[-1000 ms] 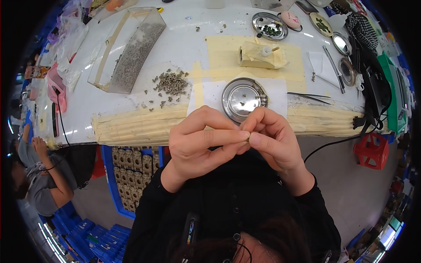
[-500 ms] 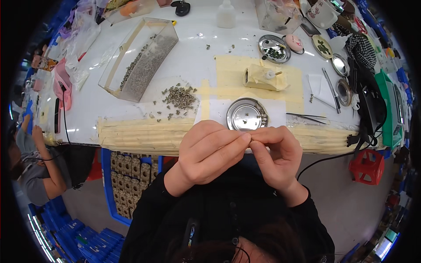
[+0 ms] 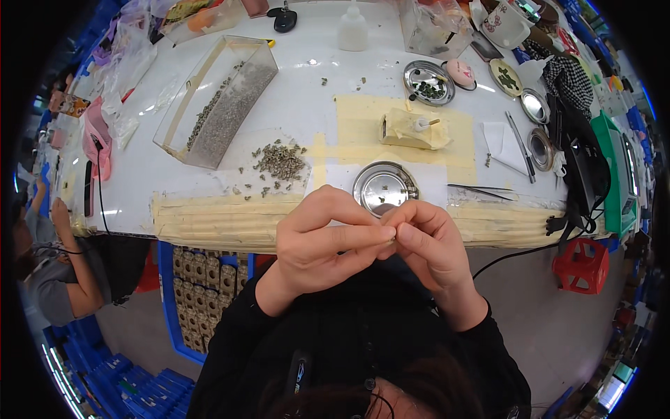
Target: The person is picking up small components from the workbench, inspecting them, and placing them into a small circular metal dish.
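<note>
My left hand (image 3: 324,244) and my right hand (image 3: 433,248) meet fingertip to fingertip just in front of the bench edge. Both pinch at one spot, where a tiny piece barely shows between the tips; its kind is too small to make out. Right beyond my fingers, a round shiny metal dish (image 3: 363,183) holds a few small bits. To its left lies a loose pile of small grey-green metal-looking parts (image 3: 280,162). A pair of dark tweezers (image 3: 481,188) rests to the right of the dish.
A clear bin (image 3: 241,112) of small parts stands at the left. Behind the dish sits a taped block (image 3: 412,130). A second metal dish (image 3: 429,82) with dark green pieces and a white bottle (image 3: 352,31) are farther back. A blue crate (image 3: 167,293) of metal parts stands below the bench.
My hands have turned slightly, and the right fingers have curled in closer around the pinch point. The whole view has shifted a little.
</note>
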